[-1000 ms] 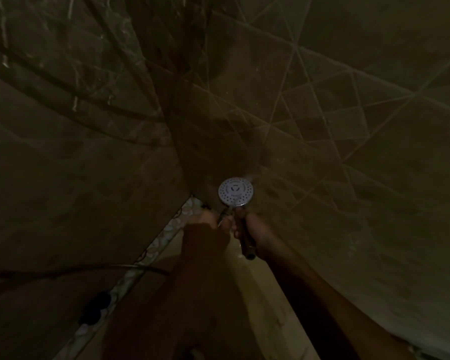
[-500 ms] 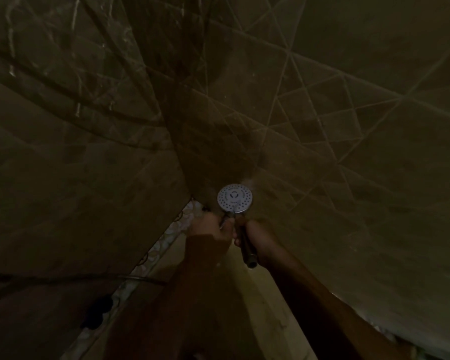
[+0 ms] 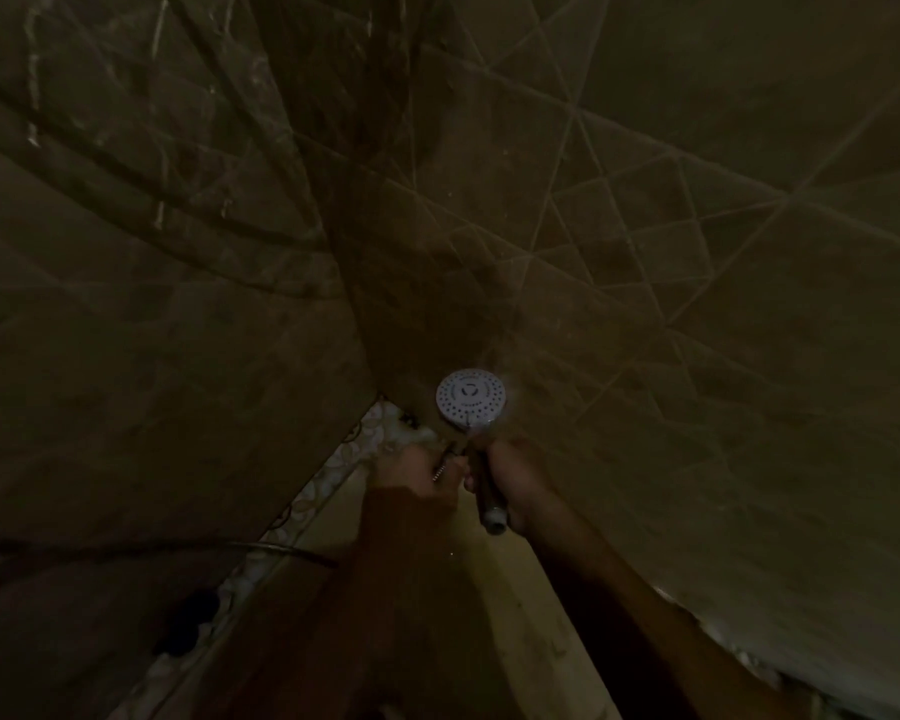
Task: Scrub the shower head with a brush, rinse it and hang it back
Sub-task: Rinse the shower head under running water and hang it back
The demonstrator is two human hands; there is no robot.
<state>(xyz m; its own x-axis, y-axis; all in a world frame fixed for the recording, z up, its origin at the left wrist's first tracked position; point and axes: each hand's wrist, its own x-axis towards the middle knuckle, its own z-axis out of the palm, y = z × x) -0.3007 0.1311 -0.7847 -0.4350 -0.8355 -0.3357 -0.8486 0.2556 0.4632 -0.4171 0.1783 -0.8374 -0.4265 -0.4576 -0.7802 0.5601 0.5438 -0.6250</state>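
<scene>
Dimly lit shower tiling is surrounding everything, and nearest the camera a pale floor is showing between two forearms reaching forward. Just beyond, the right hand is wrapping its fingers fully round the dark cylindrical handle, whose lighter ringed end is poking out below the fist. Just to its left, the left hand is pinching a short ridged silver length, seemingly the flexible hose, between thumb and fingers right beside the handle. No brush is showing. Above the right fist the shower head is being held up in the air near the corner where the two walls meet. Its round, pale, glossy face is tilting towards the camera, dotted with rings of small nozzle holes around a central mark.

Judging from this, the person is probably working at the hose or getting ready to rinse; which one I cannot tell. Doing it well is calling for a steady, full wrap on the slick handle, the hose being fed straight without kinking, and the nozzle face being turned towards the wall before water runs. Farther off, a patterned border strip is edging the floor, and the matte brown wall tiles are carrying pale diagonal grout lines.
</scene>
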